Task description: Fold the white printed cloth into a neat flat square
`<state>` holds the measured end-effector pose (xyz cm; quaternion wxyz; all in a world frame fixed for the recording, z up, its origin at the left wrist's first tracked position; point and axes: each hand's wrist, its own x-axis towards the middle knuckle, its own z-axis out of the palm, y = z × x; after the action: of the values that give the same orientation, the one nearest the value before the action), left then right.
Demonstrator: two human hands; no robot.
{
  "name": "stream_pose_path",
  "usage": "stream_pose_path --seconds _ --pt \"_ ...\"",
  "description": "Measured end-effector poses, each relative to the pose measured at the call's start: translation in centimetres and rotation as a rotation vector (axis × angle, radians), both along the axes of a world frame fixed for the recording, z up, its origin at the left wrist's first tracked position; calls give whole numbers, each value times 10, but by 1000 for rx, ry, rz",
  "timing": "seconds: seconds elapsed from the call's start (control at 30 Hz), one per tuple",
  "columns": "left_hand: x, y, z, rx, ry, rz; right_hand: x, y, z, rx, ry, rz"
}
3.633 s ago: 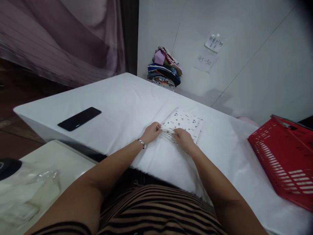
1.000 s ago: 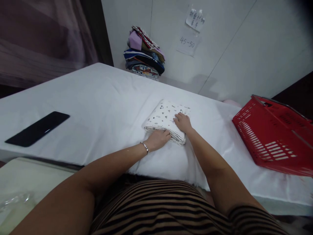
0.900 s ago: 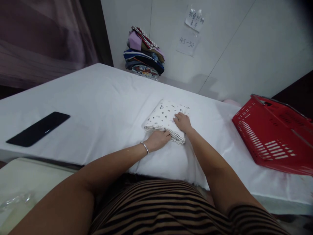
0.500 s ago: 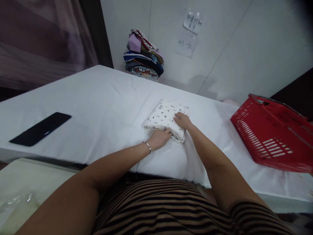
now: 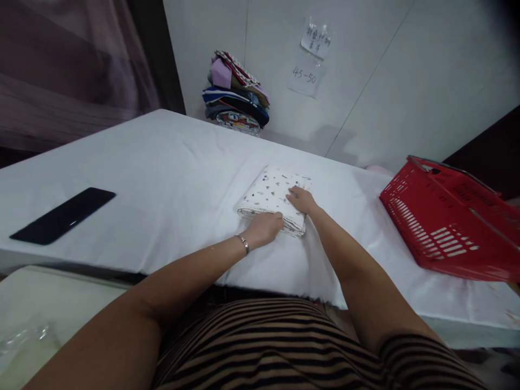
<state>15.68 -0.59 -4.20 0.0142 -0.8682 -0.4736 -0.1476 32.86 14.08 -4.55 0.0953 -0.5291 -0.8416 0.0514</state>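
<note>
A folded white cloth with small dark prints (image 5: 270, 190) lies on the white-covered table (image 5: 162, 173), near its front edge. My left hand (image 5: 264, 228), with a bracelet at the wrist, curls its fingers against the cloth's near edge. My right hand (image 5: 301, 199) lies flat on top of the cloth's right part, fingers stretched out.
A red plastic basket (image 5: 442, 222) stands on the table at the right. A black phone (image 5: 63, 215) lies at the left. A stack of folded coloured clothes (image 5: 235, 95) sits against the back wall, under two paper notes (image 5: 309, 59). A lower pale surface (image 5: 49, 303) is at the near left.
Since 3.6 s ago my right hand moved from the cloth's near edge onto its top. Over the last second both hands stay nearly still; only the view shifts slightly.
</note>
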Motion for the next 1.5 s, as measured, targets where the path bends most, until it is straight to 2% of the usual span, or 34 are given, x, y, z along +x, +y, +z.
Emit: stream_pose_path --seconds 0.1,0.27,0.53,0.63,0.8,1.07,1.33,1.4,1.5 --pt "-2 -4 -5 25 16 32 1 1 1 12 16 -2" --pt "4 -4 -11 -33 -31 52 0 1 0 4 31 -2" --pt "16 1 -3 -90 77 10 -1 -6 9 -4 75 21" --pt "18 1 1 -88 120 -14 -1 -6 10 30 75 -30" --pt "15 -5 1 -31 106 -46 5 0 5 -25 77 -88" --pt "7 -11 -2 -65 91 -12 10 6 -2 -32 83 -73" --pt "8 -14 -16 -3 68 -62 0 -8 15 -26 -3 -78" --pt "8 -15 -18 10 70 -58 -9 -21 21 -5 35 -27" --pt "9 -18 -19 -5 64 -34 -25 -48 26 -69 209 189"
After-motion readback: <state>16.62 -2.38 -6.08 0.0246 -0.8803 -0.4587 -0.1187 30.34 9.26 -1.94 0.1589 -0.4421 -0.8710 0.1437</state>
